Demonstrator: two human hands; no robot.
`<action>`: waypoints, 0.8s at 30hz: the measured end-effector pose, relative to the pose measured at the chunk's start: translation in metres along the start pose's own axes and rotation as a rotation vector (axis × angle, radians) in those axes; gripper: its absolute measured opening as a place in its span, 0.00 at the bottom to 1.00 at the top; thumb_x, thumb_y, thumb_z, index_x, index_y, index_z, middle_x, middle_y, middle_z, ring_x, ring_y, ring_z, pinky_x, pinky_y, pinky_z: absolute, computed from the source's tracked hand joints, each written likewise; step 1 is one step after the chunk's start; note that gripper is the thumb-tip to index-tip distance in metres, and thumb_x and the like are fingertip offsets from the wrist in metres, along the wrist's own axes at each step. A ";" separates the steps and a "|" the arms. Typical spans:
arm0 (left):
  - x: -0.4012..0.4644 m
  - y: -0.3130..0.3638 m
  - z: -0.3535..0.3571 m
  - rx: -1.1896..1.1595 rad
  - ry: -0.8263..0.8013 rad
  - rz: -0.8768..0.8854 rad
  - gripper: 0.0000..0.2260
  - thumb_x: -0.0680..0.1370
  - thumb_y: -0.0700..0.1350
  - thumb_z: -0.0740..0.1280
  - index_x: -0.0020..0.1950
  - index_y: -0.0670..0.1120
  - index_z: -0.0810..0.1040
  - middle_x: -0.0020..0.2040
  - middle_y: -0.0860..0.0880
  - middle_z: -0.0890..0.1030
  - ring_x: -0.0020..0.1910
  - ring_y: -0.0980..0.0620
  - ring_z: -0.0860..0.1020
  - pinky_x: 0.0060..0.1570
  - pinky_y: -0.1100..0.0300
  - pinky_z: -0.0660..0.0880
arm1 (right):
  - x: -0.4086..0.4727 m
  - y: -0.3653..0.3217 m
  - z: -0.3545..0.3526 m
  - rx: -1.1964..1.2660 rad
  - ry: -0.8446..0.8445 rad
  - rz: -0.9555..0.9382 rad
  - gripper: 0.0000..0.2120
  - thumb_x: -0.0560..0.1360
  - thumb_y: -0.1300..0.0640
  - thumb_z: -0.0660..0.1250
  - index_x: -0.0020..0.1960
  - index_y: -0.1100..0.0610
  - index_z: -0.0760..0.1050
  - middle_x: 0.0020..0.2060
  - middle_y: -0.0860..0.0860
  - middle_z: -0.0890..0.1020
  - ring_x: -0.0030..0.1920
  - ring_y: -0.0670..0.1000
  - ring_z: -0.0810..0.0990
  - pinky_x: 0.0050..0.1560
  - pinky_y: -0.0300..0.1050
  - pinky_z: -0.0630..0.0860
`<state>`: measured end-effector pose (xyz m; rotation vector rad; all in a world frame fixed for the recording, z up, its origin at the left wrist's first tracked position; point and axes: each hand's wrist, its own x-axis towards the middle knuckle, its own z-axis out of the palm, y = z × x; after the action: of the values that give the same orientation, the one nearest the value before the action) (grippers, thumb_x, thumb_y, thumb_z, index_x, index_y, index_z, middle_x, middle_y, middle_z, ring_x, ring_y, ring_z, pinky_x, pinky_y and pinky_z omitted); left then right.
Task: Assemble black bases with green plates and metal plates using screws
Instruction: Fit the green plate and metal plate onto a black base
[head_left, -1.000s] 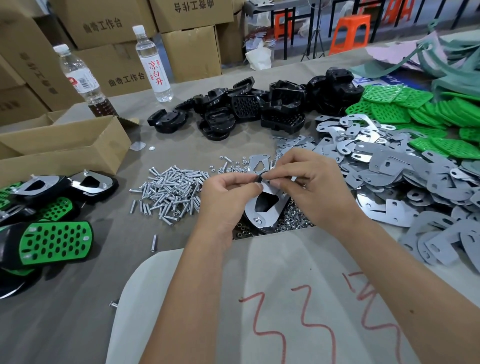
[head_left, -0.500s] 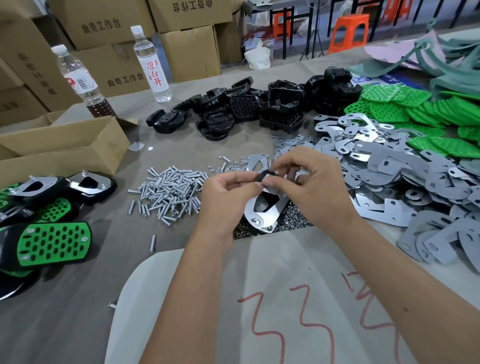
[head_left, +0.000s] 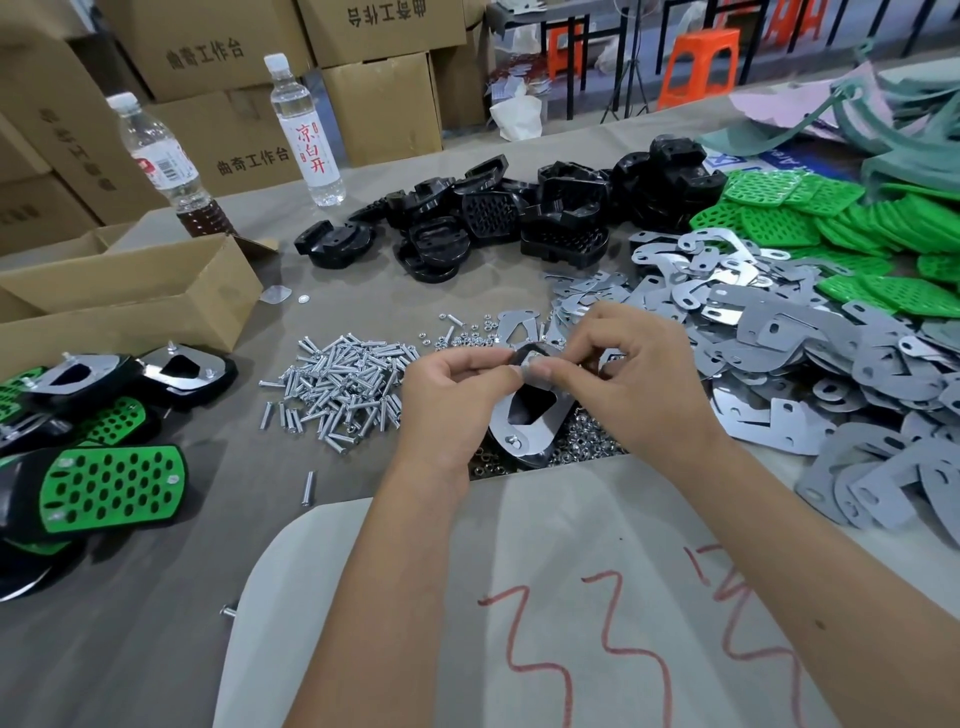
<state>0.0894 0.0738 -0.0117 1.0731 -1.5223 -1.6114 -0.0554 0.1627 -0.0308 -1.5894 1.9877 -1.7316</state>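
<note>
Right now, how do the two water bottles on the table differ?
The left bottle holds brown liquid in its lower part; the right bottle looks clear throughout. The left bottle stands nearer, beside the cardboard box; the right bottle stands farther back. Its label bears red characters. Both are upright, with white caps.
</note>
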 end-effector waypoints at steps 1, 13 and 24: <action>0.000 0.000 0.000 0.002 0.000 0.002 0.07 0.72 0.34 0.76 0.47 0.44 0.87 0.43 0.44 0.88 0.42 0.49 0.85 0.51 0.52 0.81 | 0.000 -0.001 0.000 -0.012 0.006 -0.007 0.14 0.73 0.55 0.80 0.34 0.59 0.81 0.33 0.51 0.78 0.36 0.52 0.77 0.35 0.39 0.68; -0.001 0.001 0.001 0.010 0.023 -0.037 0.07 0.72 0.35 0.77 0.48 0.44 0.87 0.45 0.42 0.88 0.50 0.39 0.86 0.60 0.41 0.81 | -0.003 -0.009 -0.003 0.106 0.027 0.027 0.22 0.85 0.51 0.63 0.37 0.60 0.84 0.34 0.57 0.75 0.35 0.53 0.75 0.40 0.48 0.70; -0.002 0.002 0.001 0.016 0.021 -0.030 0.09 0.71 0.36 0.76 0.49 0.44 0.87 0.44 0.44 0.88 0.49 0.42 0.87 0.59 0.44 0.82 | -0.001 -0.008 0.000 -0.001 -0.064 -0.021 0.07 0.81 0.59 0.70 0.46 0.57 0.84 0.40 0.52 0.78 0.40 0.49 0.75 0.41 0.37 0.68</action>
<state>0.0890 0.0759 -0.0090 1.1230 -1.5141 -1.6061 -0.0501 0.1652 -0.0256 -1.6504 1.9498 -1.6651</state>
